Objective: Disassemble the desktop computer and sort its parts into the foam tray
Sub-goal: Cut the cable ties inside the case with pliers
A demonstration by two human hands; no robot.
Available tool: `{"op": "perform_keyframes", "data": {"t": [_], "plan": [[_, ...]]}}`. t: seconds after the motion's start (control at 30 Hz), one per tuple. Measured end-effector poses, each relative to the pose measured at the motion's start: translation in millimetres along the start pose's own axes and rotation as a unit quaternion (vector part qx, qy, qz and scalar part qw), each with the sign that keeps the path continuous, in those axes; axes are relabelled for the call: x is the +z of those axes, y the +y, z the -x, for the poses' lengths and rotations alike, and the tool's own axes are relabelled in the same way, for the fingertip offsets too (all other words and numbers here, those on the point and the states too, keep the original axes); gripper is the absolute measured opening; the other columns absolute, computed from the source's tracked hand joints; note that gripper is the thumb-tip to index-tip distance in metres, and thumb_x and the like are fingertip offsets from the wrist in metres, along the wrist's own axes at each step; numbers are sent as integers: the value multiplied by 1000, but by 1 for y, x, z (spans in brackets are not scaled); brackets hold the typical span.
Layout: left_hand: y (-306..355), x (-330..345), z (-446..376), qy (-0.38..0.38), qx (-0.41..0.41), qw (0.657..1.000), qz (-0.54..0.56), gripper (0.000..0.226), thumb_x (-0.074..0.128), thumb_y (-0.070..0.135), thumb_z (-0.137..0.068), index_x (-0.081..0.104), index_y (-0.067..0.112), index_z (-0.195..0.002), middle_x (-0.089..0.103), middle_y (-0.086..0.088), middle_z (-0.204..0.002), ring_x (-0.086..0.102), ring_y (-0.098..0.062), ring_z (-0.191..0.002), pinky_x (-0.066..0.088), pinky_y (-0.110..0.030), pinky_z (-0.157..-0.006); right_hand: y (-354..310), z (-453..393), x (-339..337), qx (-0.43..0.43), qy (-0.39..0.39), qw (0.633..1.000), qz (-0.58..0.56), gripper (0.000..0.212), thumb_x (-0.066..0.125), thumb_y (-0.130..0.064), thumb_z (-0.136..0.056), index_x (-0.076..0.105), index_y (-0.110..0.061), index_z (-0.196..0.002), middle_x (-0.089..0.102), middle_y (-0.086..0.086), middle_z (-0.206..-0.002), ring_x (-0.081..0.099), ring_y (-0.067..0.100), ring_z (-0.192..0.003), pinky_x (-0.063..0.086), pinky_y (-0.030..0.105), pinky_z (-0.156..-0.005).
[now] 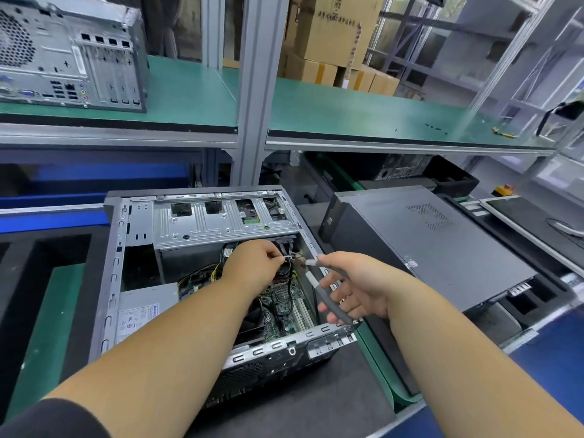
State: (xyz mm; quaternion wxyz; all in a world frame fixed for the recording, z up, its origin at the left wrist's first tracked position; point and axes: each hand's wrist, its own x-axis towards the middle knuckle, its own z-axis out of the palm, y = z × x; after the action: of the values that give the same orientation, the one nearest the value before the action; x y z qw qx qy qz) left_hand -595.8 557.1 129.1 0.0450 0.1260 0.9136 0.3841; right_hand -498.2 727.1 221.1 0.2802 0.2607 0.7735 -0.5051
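An open desktop computer case (110, 279) lies on its side in front of me, with its drive cage (221, 219), motherboard (284, 305) and power supply (145, 311) exposed. My left hand (252, 260) reaches inside under the drive cage and pinches a thin cable (288, 258) near the case's right wall. My right hand (354, 286) grips grey-handled cutters (322, 289), whose jaws meet the cable at the same spot. The black foam tray (41, 248) lies to the left of the case.
A closed black computer case (426, 248) lies on the right. A second tower (69, 55) stands on the green upper shelf (363, 112), with cardboard boxes (331, 33) behind. A grey upright post (256, 90) rises behind the open case.
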Motion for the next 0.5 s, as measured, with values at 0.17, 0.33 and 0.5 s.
{"op": "perform_keyframes", "data": {"t": [0.17,0.33,0.5], "plan": [[1,-2,2,3,13,1000,3,12,64,35,-89,69,30,-79,67,10,-75,61,-12,-71,51,-30,-66,-5,-3,5,8,-1,1000,-2,63,49,-60,-89,54,-3,-115,71,23,-93,68,34,-71,55,35,-65],[2,-3,2,-2,11,1000,-2,14,65,37,-88,68,29,-77,67,9,-76,61,-12,-71,51,-29,-66,-6,-7,12,-3,9,1000,-26,61,49,-59,-91,56,-3,-115,69,22,-92,66,31,-70,53,33,-65],[1,-3,2,-10,11,1000,-4,14,64,37,-88,67,28,-77,66,9,-76,60,-13,-71,47,-27,-62,-6,-7,17,-40,38,997,-44,48,45,-46,-97,58,0,-104,66,18,-80,59,23,-57,45,27,-54]]}}
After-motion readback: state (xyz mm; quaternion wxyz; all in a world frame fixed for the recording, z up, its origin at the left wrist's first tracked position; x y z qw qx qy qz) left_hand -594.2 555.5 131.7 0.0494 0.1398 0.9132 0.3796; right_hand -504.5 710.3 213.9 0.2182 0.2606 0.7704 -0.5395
